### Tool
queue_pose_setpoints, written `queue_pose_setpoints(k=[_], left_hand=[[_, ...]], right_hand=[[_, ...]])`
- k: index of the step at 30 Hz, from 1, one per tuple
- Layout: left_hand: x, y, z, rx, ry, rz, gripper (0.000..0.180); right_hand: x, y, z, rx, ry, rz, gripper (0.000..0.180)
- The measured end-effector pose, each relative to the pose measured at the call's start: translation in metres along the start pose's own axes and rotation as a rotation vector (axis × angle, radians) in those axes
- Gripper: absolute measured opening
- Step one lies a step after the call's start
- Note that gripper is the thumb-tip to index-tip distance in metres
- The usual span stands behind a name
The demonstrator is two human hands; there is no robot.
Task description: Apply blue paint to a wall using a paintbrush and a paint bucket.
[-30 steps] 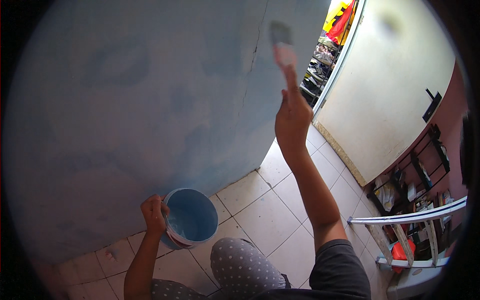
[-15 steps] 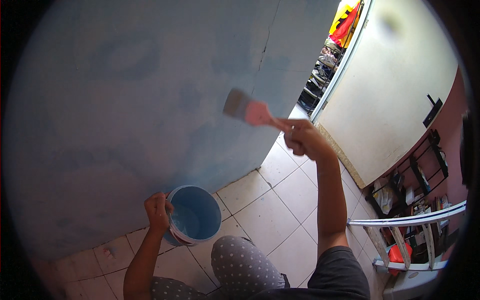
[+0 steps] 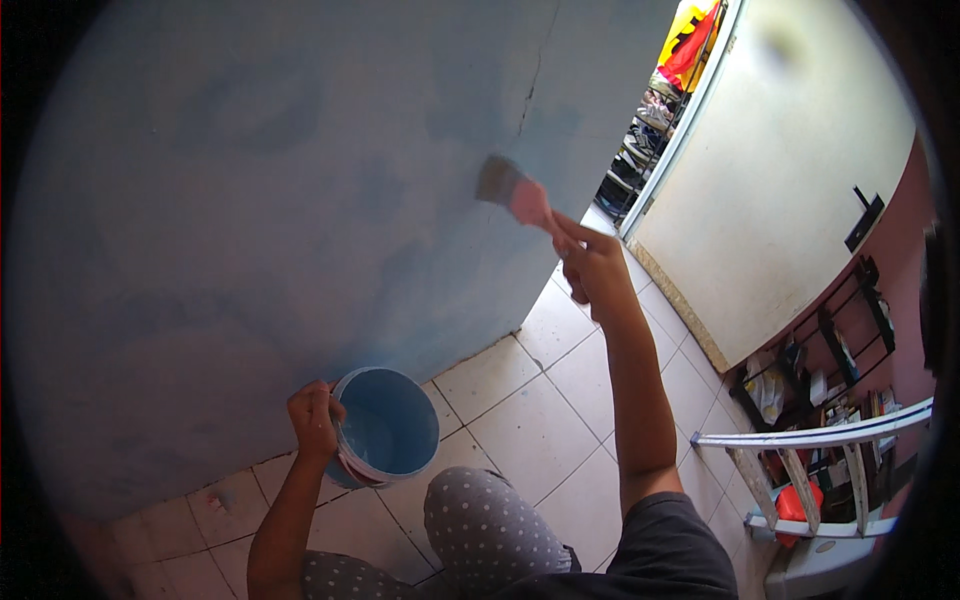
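Observation:
My right hand (image 3: 592,262) grips the handle of a wide, flat paintbrush (image 3: 530,202) with a pink handle and dark bristles. The brush is slightly blurred, its bristles pointing up and left in front of the grey-blue wall (image 3: 300,220); whether they touch it I cannot tell. At lower left, my left hand (image 3: 316,415) is closed on the rim of a bucket (image 3: 392,420) with a pale bluish inside. The bucket is tilted, so its inside faces me. The wall has darker patches and a thin crack near the brush.
White floor tiles (image 3: 530,400) run along the wall's foot. To the right stand a cream door (image 3: 790,180) and a ladder (image 3: 810,440) lying slanted. Shoes on a rack (image 3: 640,150) show through the doorway. Black shelves (image 3: 840,340) hold assorted things by a pink wall.
The brush has moved up and to the right, tilting more upright, and my right forearm has shifted left. The bucket and my left hand have barely moved.

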State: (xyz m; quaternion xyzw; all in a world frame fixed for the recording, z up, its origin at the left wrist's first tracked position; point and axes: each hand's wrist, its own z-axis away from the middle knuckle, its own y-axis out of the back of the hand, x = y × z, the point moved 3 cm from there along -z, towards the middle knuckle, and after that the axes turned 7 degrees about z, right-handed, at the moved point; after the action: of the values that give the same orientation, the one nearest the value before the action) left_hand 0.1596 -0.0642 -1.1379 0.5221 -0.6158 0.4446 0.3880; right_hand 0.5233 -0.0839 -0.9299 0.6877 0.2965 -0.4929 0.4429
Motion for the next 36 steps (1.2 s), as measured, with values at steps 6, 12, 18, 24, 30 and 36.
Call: queue_pose_setpoints(k=[6,12,18,24,30,36], left_hand=[[0.011,0.004,-0.002,-0.027,-0.06,0.068,0.041],[0.002,0.005,-0.007,-0.022,-0.04,0.052,0.039],[-0.005,0.008,-0.005,0.029,-0.04,0.033,0.037],[-0.01,0.018,-0.005,0.091,-0.005,-0.015,0.039],[-0.012,0.013,-0.003,0.058,-0.059,-0.028,0.04],[-0.028,0.02,-0.003,0.092,0.056,-0.04,0.04]], right_hand=[[0.031,0.03,-0.01,0.174,-0.017,-0.04,0.042],[0.031,0.006,-0.012,-0.083,-0.069,-0.134,0.043],[0.078,0.028,-0.023,0.042,-0.152,-0.254,0.044],[0.073,-0.005,-0.012,-0.189,-0.227,-0.046,0.046],[0.132,0.015,-0.021,-0.004,-0.313,-0.328,0.043],[0.163,0.0,0.02,-0.187,-0.372,-0.205,0.045]])
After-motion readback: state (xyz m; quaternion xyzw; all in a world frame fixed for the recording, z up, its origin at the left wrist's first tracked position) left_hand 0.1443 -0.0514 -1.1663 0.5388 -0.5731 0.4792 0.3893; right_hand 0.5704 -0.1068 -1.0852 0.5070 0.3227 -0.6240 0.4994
